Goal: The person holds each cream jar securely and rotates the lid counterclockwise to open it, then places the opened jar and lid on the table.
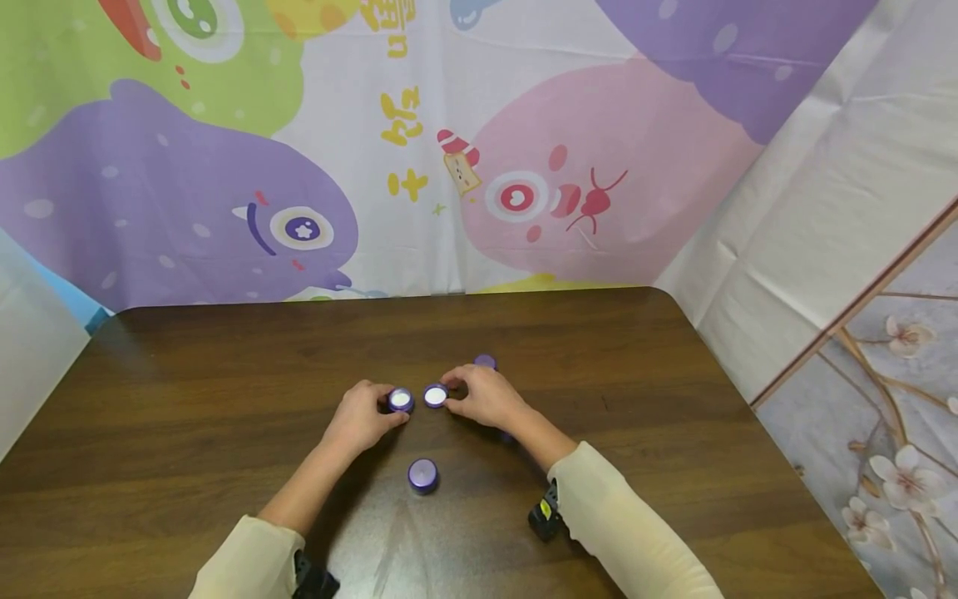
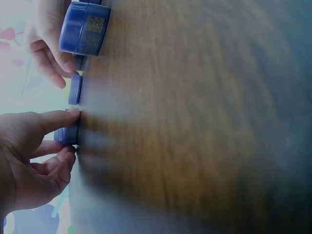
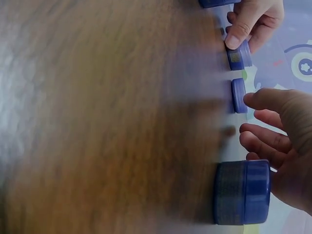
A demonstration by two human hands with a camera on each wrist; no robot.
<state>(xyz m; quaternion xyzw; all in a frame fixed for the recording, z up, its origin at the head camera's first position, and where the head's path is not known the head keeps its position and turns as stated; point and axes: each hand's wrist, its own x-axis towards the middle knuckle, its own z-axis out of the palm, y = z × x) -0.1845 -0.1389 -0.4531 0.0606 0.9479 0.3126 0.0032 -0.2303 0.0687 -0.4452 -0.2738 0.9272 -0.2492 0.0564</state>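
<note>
Near the middle of the table, my left hand [image 1: 361, 418] holds a small purple-blue jar [image 1: 401, 400] between thumb and fingers. The jar stands upright without its lid, and pale contents show inside. Just to its right a jar lid [image 1: 436, 396] lies with its white inside facing up. My right hand [image 1: 485, 396] is at the lid's right side, thumb tip right at its edge in the right wrist view. The other fingers of that hand [image 3: 292, 141] are loosely bent and apart from the lid.
A lidded jar [image 1: 422, 475] stands nearer the front of the wooden table [image 1: 224, 433]. Another purple jar [image 1: 485, 361] is behind my right hand, and one more [image 1: 507, 437] is mostly hidden under the right wrist. A cartoon-printed cloth [image 1: 419, 241] hangs along the back edge.
</note>
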